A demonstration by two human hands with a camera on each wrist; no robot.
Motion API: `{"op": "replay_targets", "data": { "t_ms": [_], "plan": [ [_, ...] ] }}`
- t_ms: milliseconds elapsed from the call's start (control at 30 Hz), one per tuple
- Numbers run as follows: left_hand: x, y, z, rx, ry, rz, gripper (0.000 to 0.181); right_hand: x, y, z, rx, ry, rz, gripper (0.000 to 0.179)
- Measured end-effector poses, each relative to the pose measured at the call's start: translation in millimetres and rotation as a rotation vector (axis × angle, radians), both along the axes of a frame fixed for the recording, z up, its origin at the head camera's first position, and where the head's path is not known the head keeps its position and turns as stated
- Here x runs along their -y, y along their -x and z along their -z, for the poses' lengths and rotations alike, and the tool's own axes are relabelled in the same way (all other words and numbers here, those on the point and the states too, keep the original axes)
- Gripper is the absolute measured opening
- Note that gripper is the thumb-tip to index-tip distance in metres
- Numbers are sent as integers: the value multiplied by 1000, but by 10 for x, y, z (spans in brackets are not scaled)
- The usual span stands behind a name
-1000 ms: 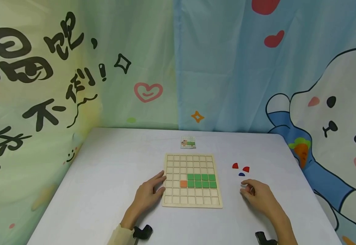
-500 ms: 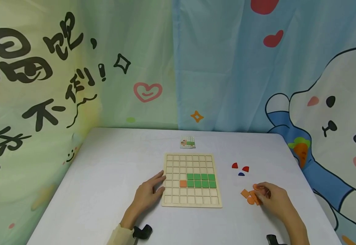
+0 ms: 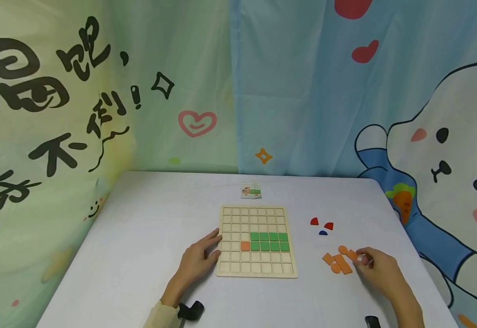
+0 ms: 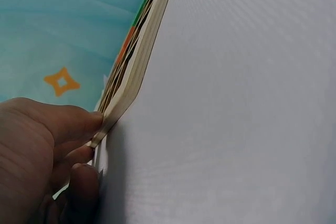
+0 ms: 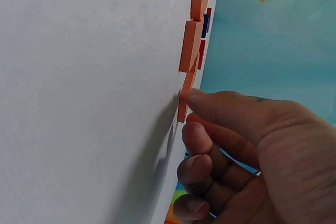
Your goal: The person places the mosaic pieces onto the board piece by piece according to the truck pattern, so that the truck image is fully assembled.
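Note:
A pale wooden grid board (image 3: 232, 269) lies flat on the table, with green squares (image 3: 265, 246) and one orange square (image 3: 245, 246) in its cells. My left hand (image 3: 198, 257) rests against the board's left edge, thumb and fingertips touching its side. In the left wrist view the thumb (image 4: 79, 121) is at the board's corner. My right hand (image 3: 380, 269) pinches a small orange block (image 3: 352, 254) between thumb and index finger at the right end of a loose orange group. That group holds a long orange block (image 3: 343, 264), an orange square (image 3: 328, 258) and orange round pieces (image 3: 335, 268).
Two red pieces (image 3: 314, 222) and a blue half-round piece (image 3: 323, 233) lie behind the orange group. A small picture card (image 3: 251, 190) lies beyond the board. Printed curtains (image 3: 296, 100) hang behind the white table (image 3: 152, 218).
My right hand has moved right, uncovering the orange pieces previously hidden under it, and now works at the group's right end. My left hand stays at the board.

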State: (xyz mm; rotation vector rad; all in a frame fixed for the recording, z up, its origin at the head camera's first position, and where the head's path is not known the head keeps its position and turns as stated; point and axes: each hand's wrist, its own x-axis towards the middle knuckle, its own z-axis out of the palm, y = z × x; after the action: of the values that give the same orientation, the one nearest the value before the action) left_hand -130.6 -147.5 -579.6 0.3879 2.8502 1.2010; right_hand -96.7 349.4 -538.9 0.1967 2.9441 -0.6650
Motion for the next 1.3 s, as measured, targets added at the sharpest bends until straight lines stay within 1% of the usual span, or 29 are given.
{"op": "replay_targets", "data": {
  "t_ms": [233,433,733,1100,1300],
  "plan": [
    [-3,-1,8,-11,-6,-5,47,-26,1,17,8,-1,-2,36],
    [3,-1,0,-2,-1,1,47,-16,-4,27,15,-1,4,37],
    [6,-2,-1,-10,-9,6,46,-15,3,29,35,-5,2,37],
    [15,-7,-19,-6,-10,4,46,-11,28,49,19,0,7,36],
    [3,-2,2,-24,-17,2,46,2,20,37,4,4,26,37]
  ]
}}
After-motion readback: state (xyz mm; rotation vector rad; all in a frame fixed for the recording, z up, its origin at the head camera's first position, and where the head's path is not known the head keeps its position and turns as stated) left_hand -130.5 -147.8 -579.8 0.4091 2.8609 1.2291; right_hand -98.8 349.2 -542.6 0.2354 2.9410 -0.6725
